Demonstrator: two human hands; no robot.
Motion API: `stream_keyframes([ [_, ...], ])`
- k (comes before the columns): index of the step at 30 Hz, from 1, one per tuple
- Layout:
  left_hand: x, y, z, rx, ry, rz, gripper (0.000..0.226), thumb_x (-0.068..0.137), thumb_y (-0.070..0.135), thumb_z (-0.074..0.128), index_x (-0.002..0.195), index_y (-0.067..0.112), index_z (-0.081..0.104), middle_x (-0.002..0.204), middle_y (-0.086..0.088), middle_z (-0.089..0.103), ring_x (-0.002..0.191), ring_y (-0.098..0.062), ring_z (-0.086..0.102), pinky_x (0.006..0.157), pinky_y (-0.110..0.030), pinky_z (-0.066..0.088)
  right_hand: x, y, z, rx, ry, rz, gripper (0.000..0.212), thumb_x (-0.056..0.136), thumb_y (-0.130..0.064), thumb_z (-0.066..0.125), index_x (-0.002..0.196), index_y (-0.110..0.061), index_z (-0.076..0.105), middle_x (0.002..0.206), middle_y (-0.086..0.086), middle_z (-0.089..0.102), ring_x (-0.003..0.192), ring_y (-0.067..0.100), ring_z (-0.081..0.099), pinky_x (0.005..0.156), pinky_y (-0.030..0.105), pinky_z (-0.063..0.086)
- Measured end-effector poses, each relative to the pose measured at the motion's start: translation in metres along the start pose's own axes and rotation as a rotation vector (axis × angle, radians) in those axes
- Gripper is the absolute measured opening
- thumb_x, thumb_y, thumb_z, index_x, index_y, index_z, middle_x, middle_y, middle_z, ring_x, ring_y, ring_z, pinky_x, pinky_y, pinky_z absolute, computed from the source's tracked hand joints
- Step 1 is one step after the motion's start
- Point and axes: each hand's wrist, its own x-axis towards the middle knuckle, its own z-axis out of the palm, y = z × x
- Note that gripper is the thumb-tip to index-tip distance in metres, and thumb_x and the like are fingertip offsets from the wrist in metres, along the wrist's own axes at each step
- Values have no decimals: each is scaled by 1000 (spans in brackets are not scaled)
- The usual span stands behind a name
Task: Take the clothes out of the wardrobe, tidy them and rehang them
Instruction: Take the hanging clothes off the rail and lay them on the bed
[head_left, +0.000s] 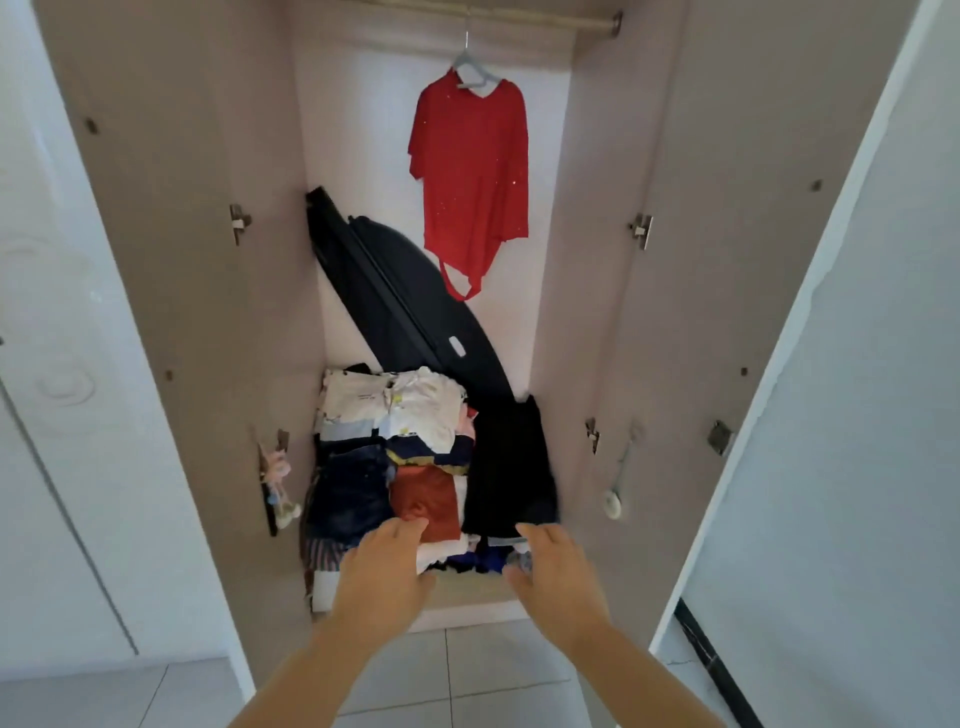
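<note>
Open wardrobe, pale pink inside, both doors swung wide over a grey tiled floor; a long black panel leans across the back. One red top hangs from the rail. A heap of folded clothes (white, denim, rust, black) fills the wardrobe bottom. The left hand and right hand are at its front edge, fingers loosely spread, gripping nothing.

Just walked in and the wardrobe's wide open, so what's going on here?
A person is reaching both hands into the open wardrobe, toward the pile of clothes on its floor. The left hand is at a rust-coloured piece, the right hand at the edge of a black garment; neither plainly grips anything yet. One red top hangs from the rail, and a long black object leans behind the pile.
</note>
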Motion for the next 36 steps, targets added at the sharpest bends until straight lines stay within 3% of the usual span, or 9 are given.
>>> stream_keyframes([
  [9, 152, 3, -53, -83, 128, 95, 60, 90, 42, 50, 143, 24, 27, 143, 0, 35, 130, -19, 35, 105, -39, 34, 138, -11, -49, -31, 194, -73, 53, 94, -40, 46, 142, -23, 30, 139, -2, 39, 125, 17, 39, 104, 31, 35],
  [13, 229, 8, -79, -131, 196, 68, 62, 90, 41, 50, 144, 22, 24, 148, -1, 30, 134, -19, 29, 109, -38, 28, 218, -18, -79, -15, 278, -172, 51, 95, -38, 46, 141, -22, 34, 138, -1, 42, 123, 16, 41, 103, 30, 36],
  [16, 281, 15, -110, -122, 284, 52, 62, 90, 41, 51, 143, 24, 26, 146, 0, 33, 130, -18, 35, 106, -34, 32, 278, -27, -109, 4, 325, -249, 50, 93, -35, 51, 139, -20, 37, 135, 1, 44, 121, 17, 42, 103, 29, 35],
  [23, 381, 15, -187, -133, 433, 36, 62, 89, 43, 52, 143, 24, 27, 146, -1, 33, 133, -21, 31, 104, -40, 31, 406, -60, -178, -21, 494, -374, 51, 92, -33, 53, 139, -19, 38, 138, 2, 42, 124, 22, 39, 105, 34, 32],
  [36, 586, -25, -321, -152, 667, 191, 59, 87, 42, 53, 140, 22, 34, 138, -4, 41, 126, -23, 39, 105, -42, 34, 630, -135, -281, -307, 813, -411, 49, 91, -35, 53, 136, -20, 41, 133, 4, 46, 118, 25, 43, 98, 35, 34],
])
